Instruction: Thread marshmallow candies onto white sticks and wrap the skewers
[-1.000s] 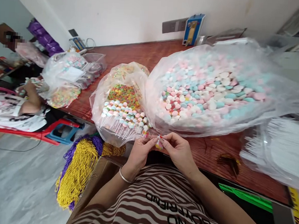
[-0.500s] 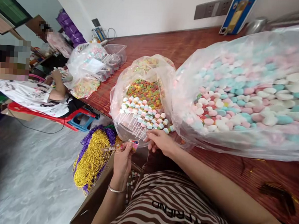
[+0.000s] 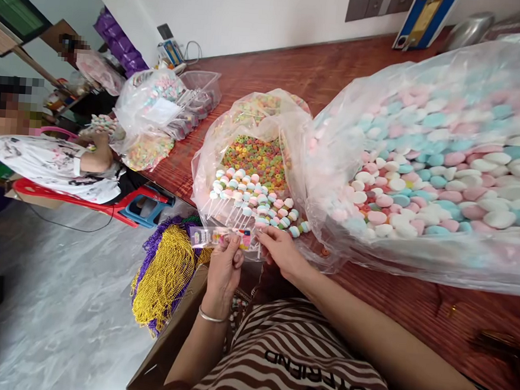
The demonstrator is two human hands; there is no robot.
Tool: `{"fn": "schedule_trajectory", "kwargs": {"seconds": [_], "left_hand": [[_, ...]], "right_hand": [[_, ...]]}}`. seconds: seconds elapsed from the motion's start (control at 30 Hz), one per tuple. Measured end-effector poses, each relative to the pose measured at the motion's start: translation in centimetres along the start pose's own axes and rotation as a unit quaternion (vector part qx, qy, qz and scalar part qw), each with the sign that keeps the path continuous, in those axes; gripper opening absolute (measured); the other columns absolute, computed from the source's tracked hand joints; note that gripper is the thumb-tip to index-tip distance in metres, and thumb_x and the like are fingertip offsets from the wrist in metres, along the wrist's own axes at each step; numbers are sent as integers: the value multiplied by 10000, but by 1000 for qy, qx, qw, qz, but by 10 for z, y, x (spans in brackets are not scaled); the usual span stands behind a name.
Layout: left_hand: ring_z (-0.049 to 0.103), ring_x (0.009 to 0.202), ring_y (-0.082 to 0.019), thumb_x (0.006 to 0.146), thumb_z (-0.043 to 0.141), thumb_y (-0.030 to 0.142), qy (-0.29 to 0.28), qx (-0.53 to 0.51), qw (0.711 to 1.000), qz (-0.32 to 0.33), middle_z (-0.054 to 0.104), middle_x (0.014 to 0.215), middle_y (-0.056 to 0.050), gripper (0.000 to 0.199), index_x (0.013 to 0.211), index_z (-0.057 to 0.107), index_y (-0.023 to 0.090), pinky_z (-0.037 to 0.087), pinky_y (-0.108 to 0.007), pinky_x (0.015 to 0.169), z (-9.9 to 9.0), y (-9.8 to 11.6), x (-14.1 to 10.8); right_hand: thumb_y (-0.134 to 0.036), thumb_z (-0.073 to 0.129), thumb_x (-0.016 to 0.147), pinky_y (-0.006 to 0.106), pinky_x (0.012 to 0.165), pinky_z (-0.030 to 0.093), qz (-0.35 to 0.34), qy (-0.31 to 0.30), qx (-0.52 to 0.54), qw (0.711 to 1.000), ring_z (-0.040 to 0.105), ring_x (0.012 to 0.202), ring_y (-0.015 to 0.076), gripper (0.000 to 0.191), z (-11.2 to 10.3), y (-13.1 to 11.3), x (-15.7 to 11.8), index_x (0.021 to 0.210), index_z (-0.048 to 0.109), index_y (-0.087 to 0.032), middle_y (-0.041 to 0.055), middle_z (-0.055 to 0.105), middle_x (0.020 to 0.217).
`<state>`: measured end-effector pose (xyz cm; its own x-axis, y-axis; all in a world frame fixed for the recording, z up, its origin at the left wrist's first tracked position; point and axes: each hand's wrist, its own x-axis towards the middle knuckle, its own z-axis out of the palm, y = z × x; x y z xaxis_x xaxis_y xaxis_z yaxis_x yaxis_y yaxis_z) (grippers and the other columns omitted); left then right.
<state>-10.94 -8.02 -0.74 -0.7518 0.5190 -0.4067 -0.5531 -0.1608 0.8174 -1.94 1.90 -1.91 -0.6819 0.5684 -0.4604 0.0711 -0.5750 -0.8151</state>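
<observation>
My left hand [image 3: 225, 265], with a bangle on the wrist, pinches a clear printed plastic packet [image 3: 201, 236] that lies level across the fingers. Close to the packet's right end, my right hand [image 3: 280, 251] is closed at the fingertips. A thin white stick [image 3: 259, 252] shows below those fingertips; its upper part is hidden. Just beyond both hands lie rows of marshmallow skewers [image 3: 242, 189] on white sticks. They rest at the mouth of a clear bag [image 3: 207, 150] full of colourful ring-shaped pieces [image 3: 256, 159].
A large clear bag of pastel marshmallows [image 3: 457, 173] fills the right of the red-brown table [image 3: 269, 65]. Gold and purple bead strands [image 3: 165, 277] hang at the left, beside a cardboard box [image 3: 165, 337]. A co-worker [image 3: 52, 162] sits farther left near another bag [image 3: 148, 101].
The packet has swung level and its printed face shows more. My left hand has risen slightly and moved right. My right hand's fingertips have come together near the packet, with a white stick below them.
</observation>
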Motion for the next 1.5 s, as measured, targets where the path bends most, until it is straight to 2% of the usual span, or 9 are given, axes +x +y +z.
{"fn": "schedule_trajectory", "kwargs": {"seconds": [0.17,0.3,0.43,0.6,0.8,0.97,1.27,1.37,1.5], "left_hand": [[533,495,-53,573,917,251,-26,27,999,-22,567,574,62,355,810,688,118,383,-147,433,17,0,0],[536,466,-61,509,961,295,-44,58,997,-23,567,537,67,411,749,674,126,399,-157,425,31,-7,-6],[487,432,-39,434,993,374,-83,95,990,-57,580,531,51,495,671,639,122,356,-154,398,49,-18,-15],[471,430,-31,406,999,414,-139,111,979,-105,582,532,41,545,630,594,127,310,-145,397,68,-35,-25],[452,426,-28,452,986,465,-190,126,962,-152,565,525,45,562,651,574,138,289,-139,410,77,-50,-31],[441,438,-30,459,975,511,-205,121,956,-171,548,517,47,590,632,544,147,293,-140,423,81,-53,-33],[410,425,-31,465,990,455,-203,115,959,-161,503,489,68,577,648,528,162,275,-150,424,82,-53,-34],[415,428,-36,465,982,493,-210,128,957,-157,510,483,56,583,629,532,159,280,-157,426,81,-56,-33],[399,432,-34,474,963,541,-249,161,943,-150,516,486,49,577,615,563,150,260,-166,430,84,-65,-41]], "right_hand": [[-469,613,926,237,531,416,-109,-81,-139,981,518,544,114,332,-65,-1,-59,751,615,-187,-21,609,640],[-458,532,994,258,616,419,-158,-38,-254,954,528,635,135,345,-109,7,-101,801,633,-191,-5,605,698],[-415,502,1016,263,629,414,-188,-5,-307,933,543,662,150,317,-131,14,-130,827,639,-200,1,619,721],[-373,497,1021,253,622,414,-215,40,-326,920,550,657,152,308,-144,18,-156,802,629,-202,2,615,713],[-336,505,1016,245,649,442,-236,60,-332,911,586,687,158,258,-158,21,-171,889,679,-195,12,655,750],[-316,508,1013,242,658,457,-247,59,-328,910,604,702,160,246,-165,25,-173,903,693,-198,19,682,783],[-338,524,1008,257,670,462,-243,53,-320,914,600,715,169,248,-166,26,-174,893,702,-209,24,683,802],[-367,522,1008,263,666,456,-241,89,-269,928,586,699,166,243,-163,28,-172,926,692,-214,14,650,758],[-452,539,1000,245,539,376,-237,170,-114,950,428,547,123,257,-147,28,-161,994,652,-221,-46,498,629]]}}
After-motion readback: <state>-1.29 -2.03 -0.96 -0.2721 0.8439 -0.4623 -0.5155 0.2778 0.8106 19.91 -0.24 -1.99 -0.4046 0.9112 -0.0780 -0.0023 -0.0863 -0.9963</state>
